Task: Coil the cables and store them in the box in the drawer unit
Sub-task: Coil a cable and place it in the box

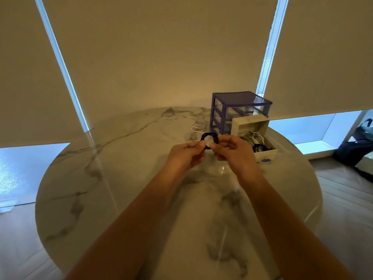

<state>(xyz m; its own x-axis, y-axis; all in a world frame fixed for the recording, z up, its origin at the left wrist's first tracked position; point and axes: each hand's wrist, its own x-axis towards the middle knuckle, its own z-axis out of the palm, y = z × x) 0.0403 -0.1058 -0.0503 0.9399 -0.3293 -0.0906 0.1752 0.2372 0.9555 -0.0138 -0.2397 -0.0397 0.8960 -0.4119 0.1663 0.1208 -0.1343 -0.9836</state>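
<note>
Two hands pinching one dark coil above the table.
Left hand [186, 152] and right hand [232, 151] both clamped on black cable [210, 140]; keep loops tight, tuck loose end, then drop into open box [249, 123]; white cable [194, 124] beyond, uncoiled, beside drawer unit [240, 107].

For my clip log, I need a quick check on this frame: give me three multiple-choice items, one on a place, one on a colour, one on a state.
1. Where does the loose white cable lie?
A. in the box
B. on the marble table, left of the drawer unit
C. on the floor

2. What colour is the drawer unit's frame?
A. purple
B. red
C. green

3. What state is the black cable in?
A. stretched straight
B. plugged in
C. coiled, held by both hands

Answers:
1 B: it rests on the table.
2 A: purple frame.
3 C: left hand and right hand pinch the loop beside the open box.
</note>
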